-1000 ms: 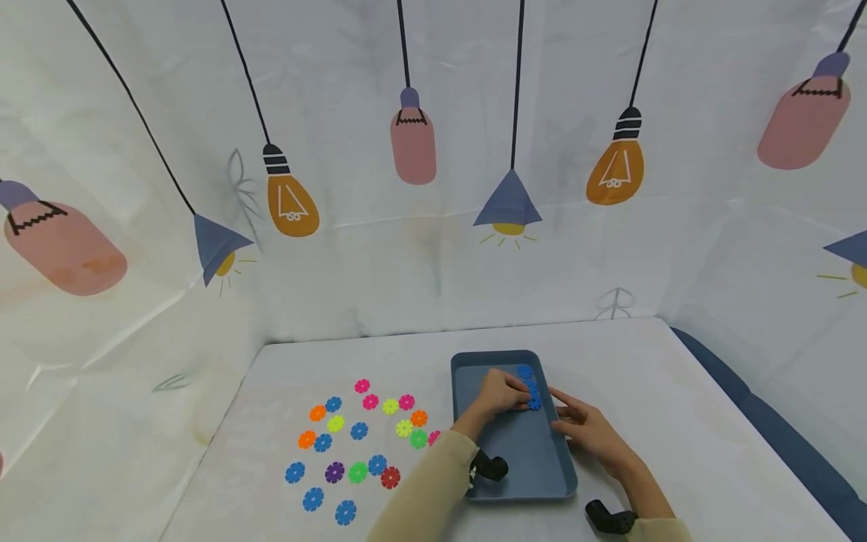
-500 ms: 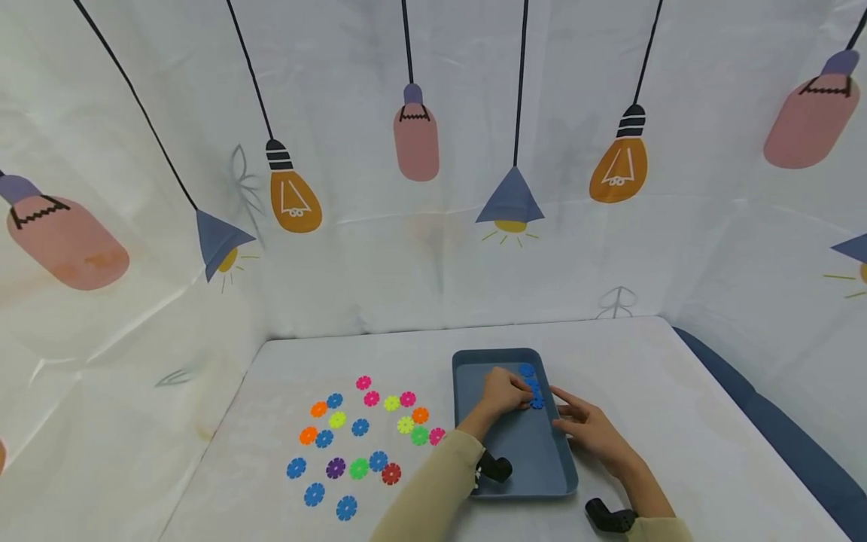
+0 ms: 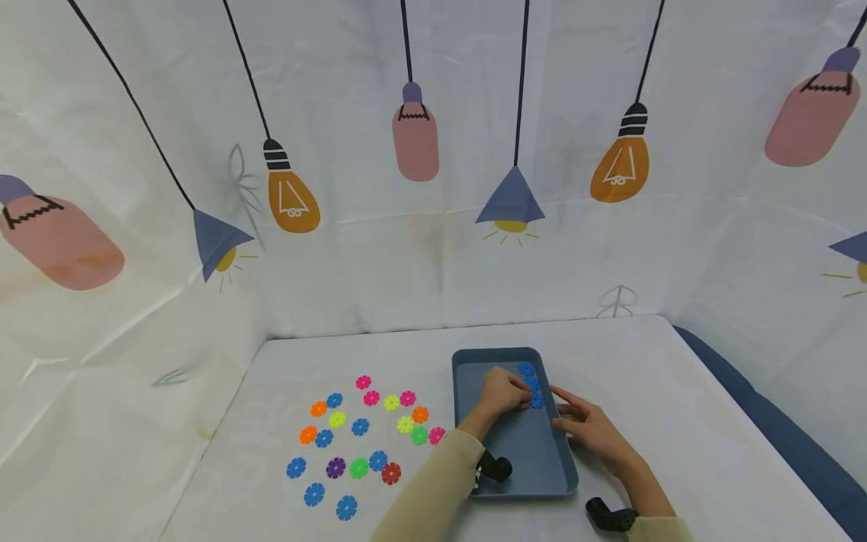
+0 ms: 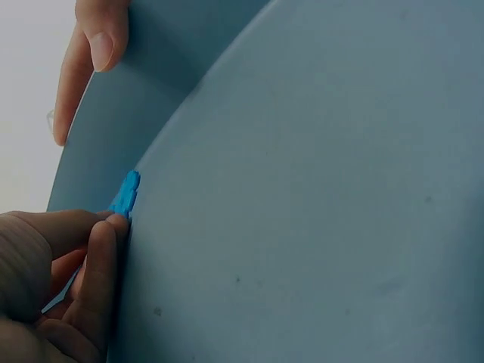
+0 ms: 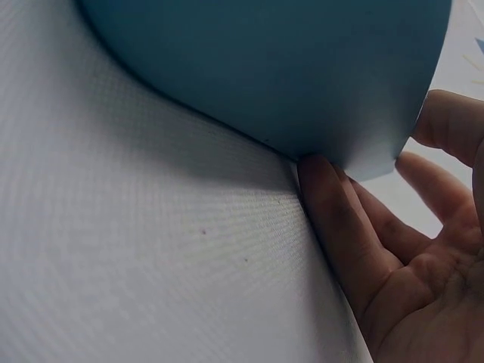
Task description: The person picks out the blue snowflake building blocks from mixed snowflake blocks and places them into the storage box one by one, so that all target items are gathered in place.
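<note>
A grey-blue tray (image 3: pixel 528 455) lies on the white table, with several blue notched plastic discs (image 3: pixel 527 369) lined up along the inside of its right wall. My left hand (image 3: pixel 501 390) reaches into the tray and pinches a blue notched disc (image 4: pixel 127 195) at the near end of that row, beside the wall; the fingers hide part of it. Outside the tray, my right hand (image 3: pixel 589 430) touches the right wall. The right wrist view shows the fingers (image 5: pixel 340 215) fairly straight against the tray's outer side, low by the tabletop.
Left of the tray, loose notched discs in orange, yellow, pink, green, purple, red (image 3: pixel 390 473) and blue (image 3: pixel 346 507) are spread over the table (image 3: pixel 271 384). A wall sheet (image 3: pixel 352 286) printed with lamps hangs behind. Black wrist devices (image 3: pixel 494 467) sit at both wrists.
The head view has shifted slightly. Both hands keep nearly the same place, the left at the blue discs and the right at the tray's wall.
</note>
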`<control>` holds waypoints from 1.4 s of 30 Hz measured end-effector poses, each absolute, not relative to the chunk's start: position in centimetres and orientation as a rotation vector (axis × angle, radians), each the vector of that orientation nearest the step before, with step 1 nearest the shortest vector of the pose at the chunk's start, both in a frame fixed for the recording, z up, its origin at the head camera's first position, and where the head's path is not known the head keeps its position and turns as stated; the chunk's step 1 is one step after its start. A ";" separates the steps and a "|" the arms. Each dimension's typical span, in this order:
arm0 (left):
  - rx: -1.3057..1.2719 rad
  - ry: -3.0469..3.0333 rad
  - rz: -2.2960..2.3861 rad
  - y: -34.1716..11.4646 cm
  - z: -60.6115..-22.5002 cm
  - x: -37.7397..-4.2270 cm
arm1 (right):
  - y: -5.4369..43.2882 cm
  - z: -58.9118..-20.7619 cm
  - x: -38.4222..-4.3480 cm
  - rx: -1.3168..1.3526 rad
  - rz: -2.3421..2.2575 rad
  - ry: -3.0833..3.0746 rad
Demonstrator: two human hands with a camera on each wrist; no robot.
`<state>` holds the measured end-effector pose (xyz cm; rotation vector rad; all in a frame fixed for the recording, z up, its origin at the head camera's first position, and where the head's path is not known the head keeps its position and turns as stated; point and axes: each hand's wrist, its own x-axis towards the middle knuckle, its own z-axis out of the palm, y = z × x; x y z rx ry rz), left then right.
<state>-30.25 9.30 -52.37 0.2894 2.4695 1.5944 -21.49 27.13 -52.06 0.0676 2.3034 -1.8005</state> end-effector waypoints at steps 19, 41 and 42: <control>0.171 2.230 1.720 8.4 -51.5 -30.4 | 27.1 -51.7 -21.5 0.123 -1.784 2.312; 0.429 2.172 1.834 2.2 -46.4 -29.1 | 27.3 -52.7 -21.7 0.129 -1.720 2.391; 0.437 2.175 1.832 1.9 -46.4 -29.0 | 27.3 -52.8 -21.7 0.127 -1.718 2.394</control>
